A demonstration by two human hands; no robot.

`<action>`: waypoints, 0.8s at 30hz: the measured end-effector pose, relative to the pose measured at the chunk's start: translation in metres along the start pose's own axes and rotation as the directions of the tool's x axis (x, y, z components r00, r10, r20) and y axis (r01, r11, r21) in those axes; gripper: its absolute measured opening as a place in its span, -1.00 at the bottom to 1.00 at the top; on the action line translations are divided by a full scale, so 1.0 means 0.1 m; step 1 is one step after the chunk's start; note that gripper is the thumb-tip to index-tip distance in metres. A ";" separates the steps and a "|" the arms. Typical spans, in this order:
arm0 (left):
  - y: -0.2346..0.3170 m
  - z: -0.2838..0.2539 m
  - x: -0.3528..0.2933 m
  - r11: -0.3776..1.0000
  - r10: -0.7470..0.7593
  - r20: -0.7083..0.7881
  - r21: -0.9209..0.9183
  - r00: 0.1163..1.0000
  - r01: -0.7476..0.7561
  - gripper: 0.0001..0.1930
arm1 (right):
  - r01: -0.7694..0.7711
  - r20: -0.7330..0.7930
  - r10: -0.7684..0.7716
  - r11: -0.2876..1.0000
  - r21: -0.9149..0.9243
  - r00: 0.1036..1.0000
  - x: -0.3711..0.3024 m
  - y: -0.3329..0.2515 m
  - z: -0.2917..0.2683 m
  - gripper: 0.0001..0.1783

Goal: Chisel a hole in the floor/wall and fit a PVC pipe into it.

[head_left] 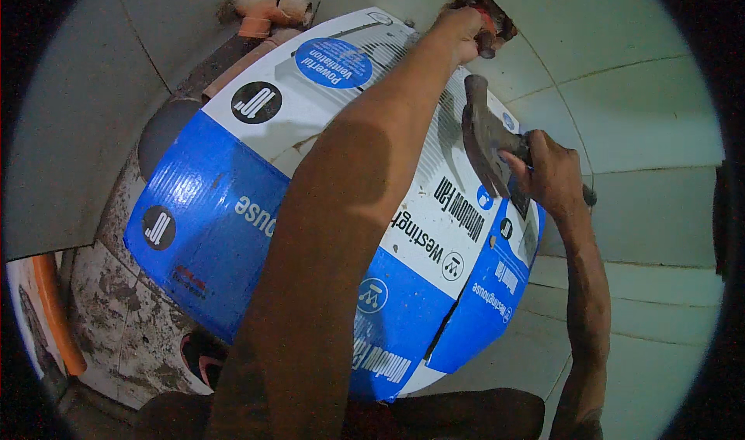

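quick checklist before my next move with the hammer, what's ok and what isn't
1. Right hand closed on the hammer: ok.
2. Left hand closed on the dark-ended tool at the wall hole: ok.
3. Hammer apart from the left hand: ok.
4. Far end of the tool: cannot tell, hidden.
5. Hand protection: not ok, both hands bare.
6. Orange pipe fitting apart from the hammer: ok.

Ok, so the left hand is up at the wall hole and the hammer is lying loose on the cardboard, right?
Not quite: the head view shows the hammer gripped in the right hand, not lying loose on the cardboard. The left hand is indeed up at the wall hole.
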State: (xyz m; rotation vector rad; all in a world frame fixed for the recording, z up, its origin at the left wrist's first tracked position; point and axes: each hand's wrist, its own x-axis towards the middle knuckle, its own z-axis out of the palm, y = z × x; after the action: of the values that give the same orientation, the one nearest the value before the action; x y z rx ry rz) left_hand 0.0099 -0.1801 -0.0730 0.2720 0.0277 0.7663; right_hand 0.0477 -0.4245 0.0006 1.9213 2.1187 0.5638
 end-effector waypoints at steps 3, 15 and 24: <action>-0.20 0.19 -0.07 0.993 -0.118 0.038 -0.024 0.992 0.119 -0.68 | 0.007 -0.068 -0.012 0.998 -0.069 0.998 0.02 0.42 0.13 -0.56; 0.01 0.20 -0.05 0.935 -0.080 -0.145 0.331 0.986 0.125 -0.73 | -0.120 -0.083 0.113 0.989 -0.085 0.990 0.37 0.38 0.30 -0.56; -0.20 0.18 0.10 0.823 -0.263 -0.153 0.480 0.953 0.304 -0.73 | -0.149 -0.070 0.157 0.983 0.109 0.985 -0.14 0.10 0.20 -0.54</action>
State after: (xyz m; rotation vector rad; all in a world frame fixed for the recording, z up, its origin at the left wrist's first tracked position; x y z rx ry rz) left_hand 0.0328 -0.1909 -0.0600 0.7174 0.3422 0.4578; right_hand 0.0665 -0.4346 -0.0145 2.1675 2.0970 0.5772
